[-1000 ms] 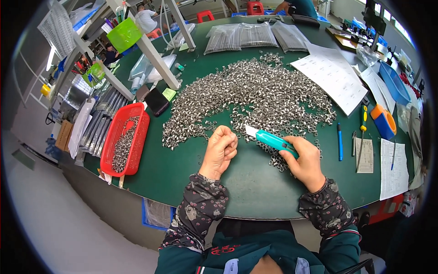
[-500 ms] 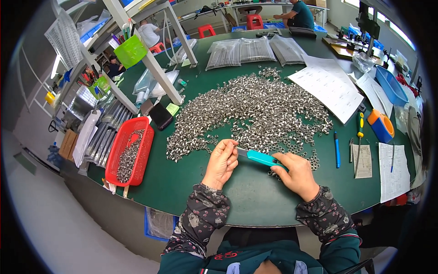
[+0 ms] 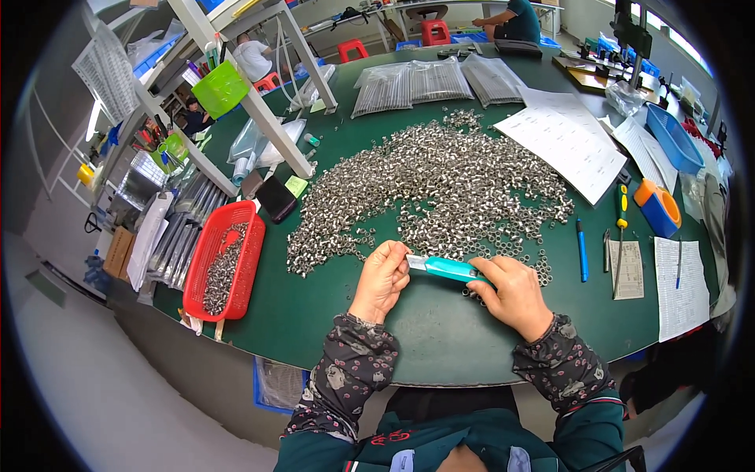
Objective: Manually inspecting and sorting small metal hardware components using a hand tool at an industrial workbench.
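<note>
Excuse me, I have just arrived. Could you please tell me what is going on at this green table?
The person's right hand holds a teal utility knife, its blade pointing to the left hand. The left hand's fingers are closed; whatever they may pinch is too small to tell. Beyond the hands, many small metal rings lie spread over the green table. At the left, a red basket holds more small metal pieces.

Counter (image 3: pixel 448 346): green, before you
Stools (image 3: pixel 435 33): red, beyond it
Rack (image 3: pixel 277 134): pale, on your left
Window (image 3: pixel 692 55): bright, far right
</note>
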